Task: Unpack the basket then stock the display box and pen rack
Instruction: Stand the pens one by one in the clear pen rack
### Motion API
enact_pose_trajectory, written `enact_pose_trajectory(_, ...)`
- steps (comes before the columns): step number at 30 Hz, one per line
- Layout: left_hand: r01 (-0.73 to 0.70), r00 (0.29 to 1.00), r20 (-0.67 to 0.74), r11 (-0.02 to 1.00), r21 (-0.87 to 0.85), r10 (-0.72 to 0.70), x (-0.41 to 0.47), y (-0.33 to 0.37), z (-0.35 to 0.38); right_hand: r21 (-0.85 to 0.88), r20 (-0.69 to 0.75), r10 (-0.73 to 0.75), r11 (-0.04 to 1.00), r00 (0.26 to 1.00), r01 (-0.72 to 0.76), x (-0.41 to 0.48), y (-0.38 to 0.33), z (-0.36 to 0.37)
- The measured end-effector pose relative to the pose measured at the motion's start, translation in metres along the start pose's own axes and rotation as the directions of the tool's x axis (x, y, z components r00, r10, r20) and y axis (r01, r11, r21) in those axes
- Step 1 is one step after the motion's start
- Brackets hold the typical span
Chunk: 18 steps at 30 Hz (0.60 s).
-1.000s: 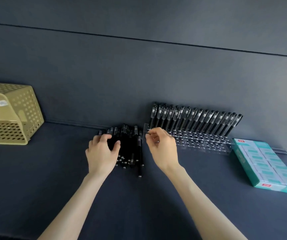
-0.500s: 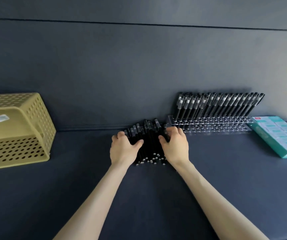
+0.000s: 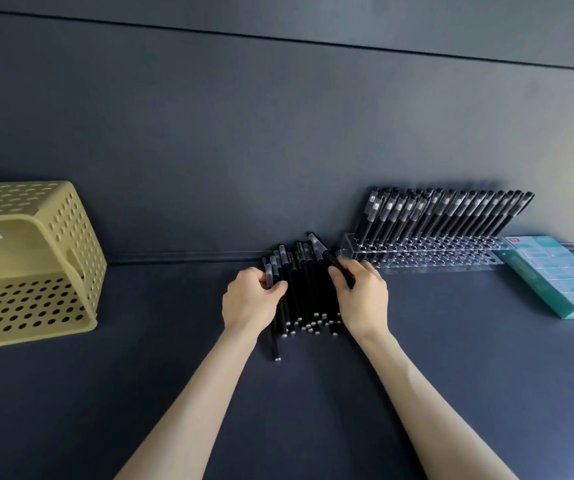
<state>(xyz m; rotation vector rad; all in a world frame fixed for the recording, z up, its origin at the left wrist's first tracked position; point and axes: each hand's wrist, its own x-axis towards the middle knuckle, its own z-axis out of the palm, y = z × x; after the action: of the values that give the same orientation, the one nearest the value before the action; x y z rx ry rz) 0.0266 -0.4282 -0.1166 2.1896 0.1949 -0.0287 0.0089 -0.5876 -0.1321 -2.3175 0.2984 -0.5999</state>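
black pens [image 3: 308, 299] lie in a loose heap on the dark shelf [image 3: 451, 358], packed side by side between the two hands, silver tips pointing toward the person. one stray pen sticks out nearer than the rest, just below the left hand [image 3: 249, 301]. that hand is curled on the heap's left edge, thumb and fingers pinching the pens there near their grey caps. the right hand [image 3: 363, 299] is curled on the heap's right edge and grasps a single pen [image 3: 334, 262] that slants up and away over the others. just beyond the right hand's fingertips stands the clear pen rack [image 3: 417, 263], with a row of pens leaning in its back holes. farther to the right of that hand lies the teal display box [image 3: 555, 282], flat on the shelf. well off to the left of the left hand sits the yellow perforated basket [image 3: 71, 237], tipped on its side.
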Motion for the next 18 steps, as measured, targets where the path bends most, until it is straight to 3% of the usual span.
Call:
enact_pose_trajectory(4,-0.067,0.998,0.009,0.998,0.015,0.067,-0.002,-0.004,0.004,0.001,-0.008,-0.001,1.000,1.000,0.001,0.001,0.001,0.000)
enact_pose_trajectory(10,-0.066,0.998,0.000,0.945,-0.320,0.070,-0.007,-0.001,-0.002,0.138,-0.014,-0.028,0.990,1.000,0.030,0.004,-0.001,-0.009)
enact_pose_trajectory(14,-0.075,0.991,0.048,0.819,-0.569,0.124,-0.025,0.024,0.009,0.455,0.170,-0.070,0.890,0.983,-0.015,0.010,0.000,-0.032)
enact_pose_trajectory(18,-0.034,0.989,0.071,0.677,-0.735,0.127,-0.038,0.060,0.026,0.534,0.303,-0.266,0.843,0.915,0.068,0.010,0.019,-0.070)
